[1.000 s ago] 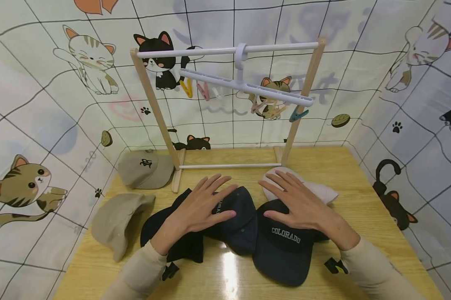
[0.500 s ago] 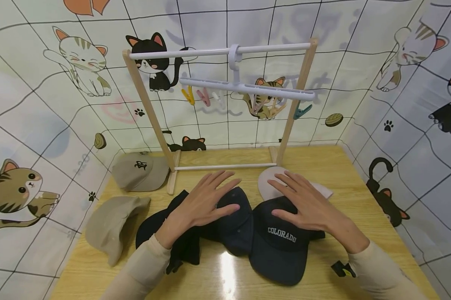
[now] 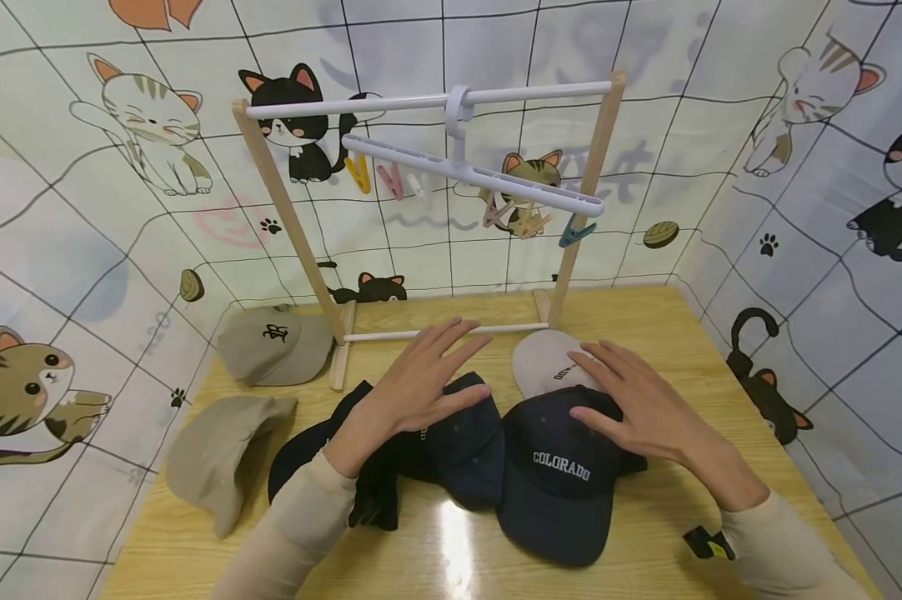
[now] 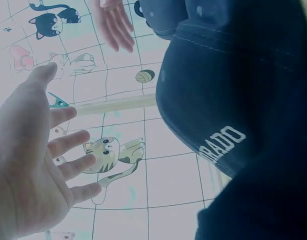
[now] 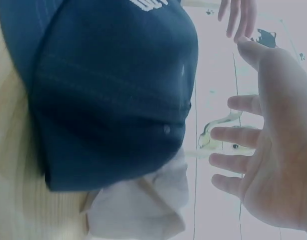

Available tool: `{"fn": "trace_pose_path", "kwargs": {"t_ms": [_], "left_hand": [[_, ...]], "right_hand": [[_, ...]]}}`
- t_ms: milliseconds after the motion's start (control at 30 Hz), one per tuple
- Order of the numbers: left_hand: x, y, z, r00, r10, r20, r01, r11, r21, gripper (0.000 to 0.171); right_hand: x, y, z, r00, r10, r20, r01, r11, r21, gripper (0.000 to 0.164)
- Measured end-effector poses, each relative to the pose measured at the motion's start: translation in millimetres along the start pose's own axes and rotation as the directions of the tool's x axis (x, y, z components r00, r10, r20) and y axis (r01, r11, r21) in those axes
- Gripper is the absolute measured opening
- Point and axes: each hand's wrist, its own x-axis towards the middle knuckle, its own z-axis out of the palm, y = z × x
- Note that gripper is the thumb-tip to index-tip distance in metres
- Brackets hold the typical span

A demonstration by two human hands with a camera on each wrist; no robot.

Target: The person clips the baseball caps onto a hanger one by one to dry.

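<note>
My left hand hovers, fingers extended and holding nothing, over a dark navy cap and a black cap. In the left wrist view, the left palm is apart from the caps. To the right, my right hand is raised with spread fingers above the navy COLORADO cap; a gap shows between that hand and the cap in the right wrist view. Behind that cap lies a pale cap with small dark lettering, partly hidden.
A wooden rack with a white top bar stands at the back. From it hangs a pale lilac hanger with several clothespins, including a yellow clothespin and a teal clothespin. Left lie a beige cap and a khaki cap.
My hands have drawn a little farther apart, the right one shifting rightward and uncovering more of the COLORADO cap and the pale cap. The hanger swings slightly. The caps stay in place.
</note>
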Motion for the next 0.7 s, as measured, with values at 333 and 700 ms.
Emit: {"fn": "trace_pose_path", "kwargs": {"t_ms": [333,700], "left_hand": [[15.5,-1.4,-4.6,0.999,0.017,-0.038,-0.018,0.999,-0.029,0.073],[37.4,-2.1,-11.3,0.994,0.048,-0.101,-0.052,0.998,-0.035,0.072]], "right_hand": [[-19.6,19.9,-5.1,0.993,0.092,-0.07,-0.093,0.996,-0.013,0.077],[-41.9,32.3,-3.6,0.959,0.264,-0.1,-0.264,0.964,0.013,0.072]]}}
